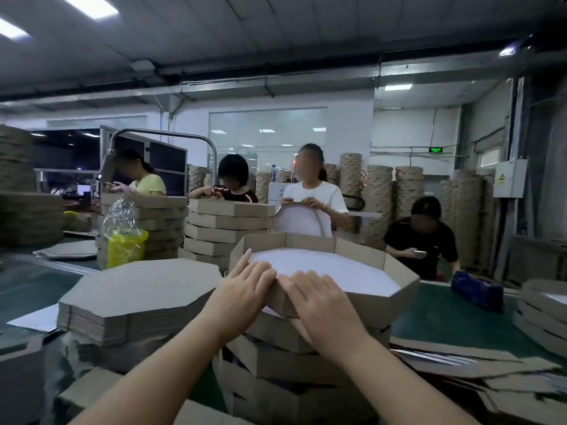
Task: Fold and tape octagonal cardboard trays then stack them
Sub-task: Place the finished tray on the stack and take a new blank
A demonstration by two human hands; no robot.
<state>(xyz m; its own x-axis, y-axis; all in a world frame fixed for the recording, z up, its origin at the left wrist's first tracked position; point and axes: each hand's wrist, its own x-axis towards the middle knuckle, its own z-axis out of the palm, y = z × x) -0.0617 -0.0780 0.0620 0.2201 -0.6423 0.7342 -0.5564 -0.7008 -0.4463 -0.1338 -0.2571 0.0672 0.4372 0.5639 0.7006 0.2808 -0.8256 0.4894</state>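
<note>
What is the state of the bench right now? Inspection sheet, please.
Surface: green table, largely covered with cardboard.
Job's things: folded tray, white inside, sits atop the tray stack; flat blanks to its left; tape dispenser to its right.
Clutter: yellow bag; loose cardboard sheets.
Hands: left hand and right hand lie flat on the tray's near rim.
Cables: nothing seen.
Surroundings: four people opposite; tall tray columns behind.

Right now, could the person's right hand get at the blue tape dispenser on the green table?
Probably yes. The right hand lies flat on the top tray, holding nothing; the blue tape dispenser sits to its right on the green table, bare surface between tray and dispenser.
</note>
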